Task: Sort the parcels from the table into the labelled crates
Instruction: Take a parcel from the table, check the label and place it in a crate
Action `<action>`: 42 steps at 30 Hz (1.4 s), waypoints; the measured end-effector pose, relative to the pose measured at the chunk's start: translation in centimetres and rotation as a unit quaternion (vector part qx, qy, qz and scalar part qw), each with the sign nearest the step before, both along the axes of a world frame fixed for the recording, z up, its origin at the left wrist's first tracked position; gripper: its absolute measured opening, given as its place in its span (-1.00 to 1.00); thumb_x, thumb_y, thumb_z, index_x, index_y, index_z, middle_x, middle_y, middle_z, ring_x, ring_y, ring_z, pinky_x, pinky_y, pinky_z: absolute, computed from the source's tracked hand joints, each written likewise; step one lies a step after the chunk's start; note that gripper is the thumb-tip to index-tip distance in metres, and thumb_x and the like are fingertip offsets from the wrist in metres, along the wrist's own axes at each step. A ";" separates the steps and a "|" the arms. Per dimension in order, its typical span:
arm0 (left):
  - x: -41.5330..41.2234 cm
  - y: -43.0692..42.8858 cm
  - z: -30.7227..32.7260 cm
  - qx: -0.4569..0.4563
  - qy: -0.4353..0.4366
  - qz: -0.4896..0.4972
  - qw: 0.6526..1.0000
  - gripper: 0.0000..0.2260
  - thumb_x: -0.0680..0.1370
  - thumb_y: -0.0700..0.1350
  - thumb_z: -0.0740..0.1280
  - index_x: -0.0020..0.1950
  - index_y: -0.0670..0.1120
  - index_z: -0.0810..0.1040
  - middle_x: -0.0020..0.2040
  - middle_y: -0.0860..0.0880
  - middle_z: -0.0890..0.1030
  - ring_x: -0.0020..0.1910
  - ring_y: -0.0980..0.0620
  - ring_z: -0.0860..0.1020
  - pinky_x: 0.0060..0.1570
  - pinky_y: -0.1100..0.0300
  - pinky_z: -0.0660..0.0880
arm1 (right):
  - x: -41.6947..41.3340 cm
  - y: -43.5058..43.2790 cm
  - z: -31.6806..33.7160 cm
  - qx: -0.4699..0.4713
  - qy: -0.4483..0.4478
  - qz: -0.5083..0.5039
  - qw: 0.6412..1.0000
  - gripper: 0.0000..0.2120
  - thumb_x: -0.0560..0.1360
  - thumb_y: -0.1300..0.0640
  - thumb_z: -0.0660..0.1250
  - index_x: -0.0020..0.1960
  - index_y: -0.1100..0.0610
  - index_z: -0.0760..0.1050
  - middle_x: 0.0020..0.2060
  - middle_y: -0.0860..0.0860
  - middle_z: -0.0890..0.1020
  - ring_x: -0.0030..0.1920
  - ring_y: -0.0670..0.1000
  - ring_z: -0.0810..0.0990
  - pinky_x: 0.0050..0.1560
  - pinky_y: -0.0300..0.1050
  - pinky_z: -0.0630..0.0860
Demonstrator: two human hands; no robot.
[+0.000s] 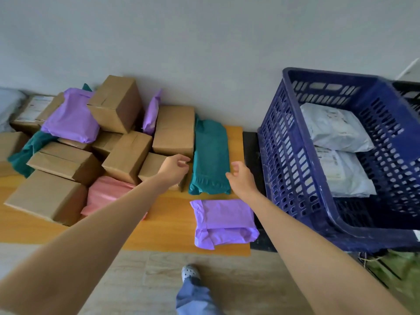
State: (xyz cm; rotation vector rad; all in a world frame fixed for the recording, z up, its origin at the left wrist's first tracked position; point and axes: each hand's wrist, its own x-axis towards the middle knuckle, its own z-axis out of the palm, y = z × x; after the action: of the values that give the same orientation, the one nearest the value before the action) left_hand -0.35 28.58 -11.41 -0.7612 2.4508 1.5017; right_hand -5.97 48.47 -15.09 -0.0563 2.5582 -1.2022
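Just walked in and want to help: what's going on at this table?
A person is sorting parcels. The left hand and the right hand reach toward either side of a green parcel on the wooden table, neither gripping it yet. A purple parcel lies nearer, with a pile of cardboard boxes to the left. The blue crate on the right already holds two white parcels.
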 end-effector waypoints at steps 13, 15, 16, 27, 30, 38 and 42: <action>-7.7 1.5 -4.2 0.012 -0.102 0.017 0.995 -0.79 0.51 -0.37 0.15 -0.02 -0.31 0.58 -0.09 -0.18 0.56 -0.11 -0.10 0.54 0.01 0.00 0.52 | -5.4 -1.9 -4.8 0.011 -0.146 0.050 0.988 -0.23 0.51 0.01 0.39 0.56 0.09 0.05 0.52 0.06 0.16 0.50 0.08 0.18 0.44 -0.01 0.20; -8.2 1.5 -4.7 0.011 -0.115 0.017 0.993 -0.79 0.50 -0.39 0.14 -0.06 -0.24 0.55 -0.08 -0.19 0.56 -0.11 -0.12 0.54 0.00 0.00 0.51 | -6.0 -2.0 -5.3 -0.005 -0.162 0.040 0.986 -0.24 0.51 0.02 0.39 0.56 0.07 0.05 0.52 0.05 0.16 0.49 0.08 0.20 0.42 -0.03 0.21; -8.5 1.4 -4.9 0.014 -0.119 0.018 0.993 -0.79 0.51 -0.39 0.14 -0.04 -0.25 0.55 -0.04 -0.22 0.59 -0.08 -0.14 0.56 0.04 -0.02 0.53 | -6.3 -2.0 -5.5 -0.015 -0.169 0.031 0.985 -0.25 0.51 0.02 0.39 0.56 0.06 0.05 0.52 0.04 0.17 0.49 0.08 0.22 0.40 -0.04 0.23; -10.1 2.0 -5.7 0.111 -0.121 0.032 0.986 -0.80 0.54 -0.38 0.26 0.10 -0.16 0.51 0.05 -0.24 0.60 0.04 -0.20 0.62 0.12 -0.07 0.56 | -7.9 -1.7 -6.2 -0.131 -0.213 -0.048 0.967 -0.24 0.44 -0.19 0.42 0.50 0.05 0.22 0.42 -0.02 0.37 0.38 0.04 0.39 0.33 -0.05 0.38; -10.0 2.2 -5.7 0.126 -0.117 0.027 0.985 -0.83 0.55 -0.26 0.33 0.11 -0.10 0.47 0.01 -0.19 0.58 -0.03 -0.12 0.61 0.10 -0.05 0.57 | -8.4 -1.3 -5.8 -0.137 -0.225 -0.046 0.963 -0.20 0.40 -0.30 0.38 0.49 0.05 0.24 0.43 -0.03 0.36 0.40 0.02 0.36 0.34 -0.10 0.32; -10.1 3.5 -5.5 0.153 -0.139 0.054 0.977 -0.40 0.42 -0.01 0.52 0.30 -0.09 0.26 0.14 -0.05 0.50 0.11 -0.02 0.55 0.07 0.05 0.55 | -7.7 -0.2 -4.4 -0.168 -0.239 -0.059 0.955 -0.31 0.37 -0.25 0.44 0.38 0.07 0.39 0.18 -0.10 0.53 0.07 -0.13 0.53 -0.06 -0.26 0.43; -10.5 4.4 -4.7 0.185 -0.114 0.068 0.974 -0.48 0.48 -0.19 0.46 0.35 -0.15 0.30 0.19 -0.12 0.55 0.09 -0.04 0.57 -0.02 0.10 0.54 | -7.7 0.5 -3.8 -0.139 -0.171 -0.081 0.972 -0.39 0.37 -0.23 0.45 0.28 0.12 0.51 0.10 -0.07 0.59 0.08 -0.08 0.56 -0.01 -0.24 0.44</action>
State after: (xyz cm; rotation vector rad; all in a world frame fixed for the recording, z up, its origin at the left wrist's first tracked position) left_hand -10.84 33.00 -16.09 -0.9739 1.9117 1.7391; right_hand -13.65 48.98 -18.93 0.2786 2.1182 -1.4802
